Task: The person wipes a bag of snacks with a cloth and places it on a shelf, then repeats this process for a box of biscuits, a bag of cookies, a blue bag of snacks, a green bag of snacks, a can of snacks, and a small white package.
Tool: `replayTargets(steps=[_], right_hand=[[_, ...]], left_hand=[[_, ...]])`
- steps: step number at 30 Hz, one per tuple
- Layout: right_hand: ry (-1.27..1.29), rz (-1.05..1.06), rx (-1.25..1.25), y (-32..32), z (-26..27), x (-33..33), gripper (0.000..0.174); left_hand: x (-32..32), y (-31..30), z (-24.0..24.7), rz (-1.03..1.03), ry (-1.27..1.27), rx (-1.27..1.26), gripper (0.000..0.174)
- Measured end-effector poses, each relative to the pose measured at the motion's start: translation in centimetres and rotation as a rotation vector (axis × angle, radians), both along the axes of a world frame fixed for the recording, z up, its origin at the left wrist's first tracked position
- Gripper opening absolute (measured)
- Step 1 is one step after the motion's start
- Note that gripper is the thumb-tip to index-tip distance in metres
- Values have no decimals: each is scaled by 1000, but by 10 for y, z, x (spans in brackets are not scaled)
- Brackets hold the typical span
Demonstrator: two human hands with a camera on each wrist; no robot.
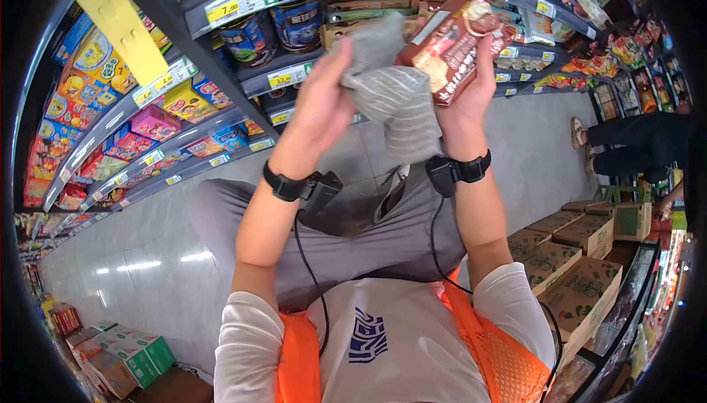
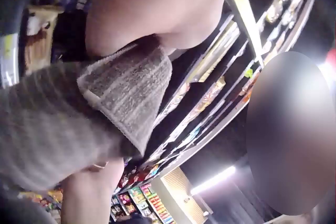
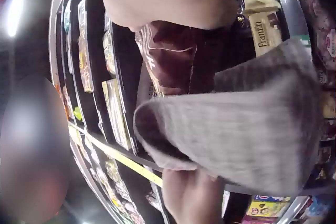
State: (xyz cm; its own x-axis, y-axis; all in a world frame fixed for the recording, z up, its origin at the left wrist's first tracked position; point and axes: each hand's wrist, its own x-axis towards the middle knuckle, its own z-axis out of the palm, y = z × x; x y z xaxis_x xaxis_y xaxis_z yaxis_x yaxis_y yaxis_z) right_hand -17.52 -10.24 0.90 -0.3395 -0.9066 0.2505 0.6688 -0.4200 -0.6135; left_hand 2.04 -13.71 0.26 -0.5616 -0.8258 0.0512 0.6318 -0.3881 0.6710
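Observation:
A grey striped cloth (image 1: 401, 104) hangs in folds from my left hand (image 1: 318, 108), which grips it with the thumb at its upper edge; the fingers are hidden by the cloth. My right hand (image 1: 471, 97) holds a brown snack package (image 1: 451, 57), tilted, its thumb along the right side. Part of the cloth overlaps the package's lower left in the head view. The right wrist view shows the brown package (image 3: 170, 58) under the right hand, with the cloth (image 3: 236, 129) stretched across below it.
Shelves with price tags (image 1: 234, 6) hold cans (image 1: 296, 23) and snack packs just beyond the hands. Boxed snacks (image 1: 81, 82) line the left shelves. Cardboard boxes (image 1: 582, 285) stand at the right, green-white cartons (image 1: 136, 351) at lower left. Another person's legs (image 1: 633, 141) are at right.

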Motion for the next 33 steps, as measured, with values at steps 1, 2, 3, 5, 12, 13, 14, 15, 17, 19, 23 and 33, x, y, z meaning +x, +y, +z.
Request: replayTargets(steps=[1, 2, 3, 5, 12, 13, 14, 15, 17, 19, 23, 33], right_hand=[[53, 10, 9, 2, 0, 1, 58], [72, -13, 43, 2, -1, 4, 56], [89, -34, 76, 2, -5, 7, 54], [157, 4, 97, -4, -14, 11, 42], [549, -44, 52, -1, -47, 46, 58], [713, -38, 61, 2, -41, 45, 58], [877, -34, 70, 7, -30, 44, 59], [1042, -31, 79, 9, -23, 43, 59], [1093, 7, 20, 5, -27, 42, 63], [1138, 162, 105, 17, -7, 39, 64], [697, 249, 23, 18, 2, 42, 64], [135, 379, 96, 25, 5, 35, 48]], left_hand=[[5, 0, 7, 50, -3, -57, 47], [10, 0, 12, 101, -7, -115, 46], [13, 3, 19, 154, -11, -173, 45], [15, 16, 25, 192, -234, -395, 34], [0, 16, 27, 527, -956, -1477, 21], [1, 11, 25, 553, -974, -1445, 23], [6, 5, 22, 579, -991, -1414, 26], [11, -2, 20, 605, -1007, -1383, 29], [27, -12, 21, 409, -990, -1103, 27], [44, -19, 22, 82, -868, -678, 29], [41, -14, 32, 8, -85, -169, 41], [22, -6, 23, 413, -69, -203, 23]])
